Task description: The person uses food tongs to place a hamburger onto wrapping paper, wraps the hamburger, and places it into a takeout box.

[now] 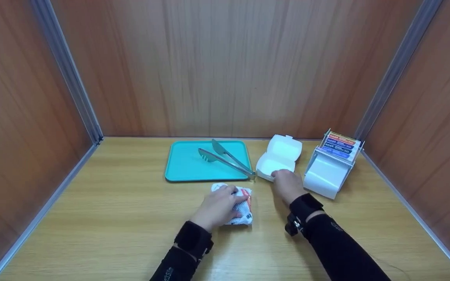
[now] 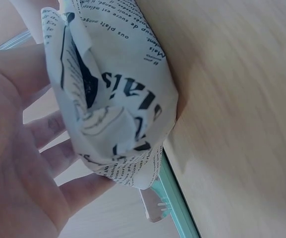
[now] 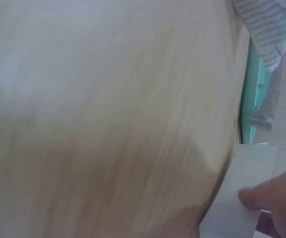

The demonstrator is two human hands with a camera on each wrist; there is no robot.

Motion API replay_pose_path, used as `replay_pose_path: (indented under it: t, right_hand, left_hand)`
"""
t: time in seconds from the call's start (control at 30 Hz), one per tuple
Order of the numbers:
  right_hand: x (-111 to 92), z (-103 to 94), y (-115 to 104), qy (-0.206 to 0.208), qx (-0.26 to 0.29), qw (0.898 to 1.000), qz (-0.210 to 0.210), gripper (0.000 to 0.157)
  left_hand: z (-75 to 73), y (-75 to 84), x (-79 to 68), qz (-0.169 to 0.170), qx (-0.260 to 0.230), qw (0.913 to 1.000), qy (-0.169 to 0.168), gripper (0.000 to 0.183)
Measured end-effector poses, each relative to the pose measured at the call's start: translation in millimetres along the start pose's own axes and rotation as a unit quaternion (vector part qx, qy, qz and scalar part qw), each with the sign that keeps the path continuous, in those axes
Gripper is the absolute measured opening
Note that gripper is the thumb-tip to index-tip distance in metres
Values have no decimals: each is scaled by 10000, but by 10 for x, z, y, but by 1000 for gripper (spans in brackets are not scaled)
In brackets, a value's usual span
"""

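Observation:
My left hand (image 1: 220,205) grips a bundle wrapped in newsprint-style paper (image 1: 244,210), its fingers spread over the top and side. In the left wrist view the crumpled, folded end of the paper bundle (image 2: 118,109) faces the camera, with black lettering on it; its contents are hidden. A white hinged takeaway box (image 1: 275,158) stands with its lid up, to the right of the tray. My right hand (image 1: 287,185) pinches the box's near wall. The right wrist view has the thumb on the outside of that box (image 3: 242,173), while the other fingers are mostly hidden.
A turquoise tray (image 1: 186,168) lies at the back, with metal tongs (image 1: 229,160) across it, their end over its near right corner. Right of the box stands a white holder (image 1: 328,171) with a striped label. Wooden walls (image 1: 225,70) enclose the table on three sides.

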State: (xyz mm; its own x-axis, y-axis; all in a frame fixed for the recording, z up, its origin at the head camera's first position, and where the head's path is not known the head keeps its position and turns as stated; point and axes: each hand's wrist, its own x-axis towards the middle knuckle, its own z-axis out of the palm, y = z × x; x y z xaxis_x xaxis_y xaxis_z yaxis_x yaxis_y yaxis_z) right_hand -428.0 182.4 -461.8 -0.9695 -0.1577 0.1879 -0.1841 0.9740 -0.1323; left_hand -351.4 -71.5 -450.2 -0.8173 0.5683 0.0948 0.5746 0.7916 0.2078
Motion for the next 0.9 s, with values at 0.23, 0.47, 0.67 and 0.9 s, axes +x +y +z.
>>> replay_pose_path:
  t: [0.23,0.47,0.67,0.9]
  right_hand:
    - [-222,46,-88,534,-112,9975,-448,15]
    - [-453,24,-143,504,-183,9964,-655,20]
    - [-735,-20,-156,964,-269,9889,-1100,23]
    - [-999,-104,-191,717,151,9908,-1135,20]
  left_hand:
    - [-23,-22,-24,-124,-16,9999,-41,55]
    - [-64,-84,-100,-333,-167,9993,30,55]
    - [-89,-139,-191,-507,-147,9984,198,53]
    - [-73,-213,-353,-718,-87,9968,348,51]
